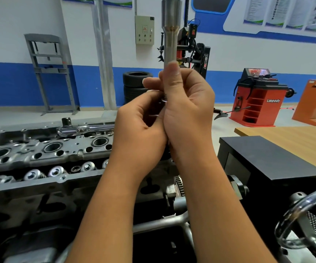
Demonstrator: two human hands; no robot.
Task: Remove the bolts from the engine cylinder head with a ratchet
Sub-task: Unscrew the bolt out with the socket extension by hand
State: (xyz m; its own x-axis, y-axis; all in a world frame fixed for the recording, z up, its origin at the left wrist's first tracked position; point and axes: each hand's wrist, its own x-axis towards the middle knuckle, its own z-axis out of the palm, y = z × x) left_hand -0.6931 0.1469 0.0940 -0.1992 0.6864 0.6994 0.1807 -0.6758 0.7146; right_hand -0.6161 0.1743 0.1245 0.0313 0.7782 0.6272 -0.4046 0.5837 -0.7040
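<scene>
The right hand (188,103) grips a long socket (170,35) upright; the left hand (143,118) pinches something at its base. The ratchet (85,129) lies on the cylinder head (39,150). Seat it squarely.

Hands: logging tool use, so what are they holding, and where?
Right hand grips a long socket by its lower shaft; left hand pinches its bottom end.

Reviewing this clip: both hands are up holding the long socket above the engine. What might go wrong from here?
The right hand holds the long socket upright while the left hand pinches something small and metallic at its lower end; if that piece slips, it may fall into the open bores of the cylinder head below. The ratchet lies loose on top of the head and might be knocked off when the hands come back down.
</scene>
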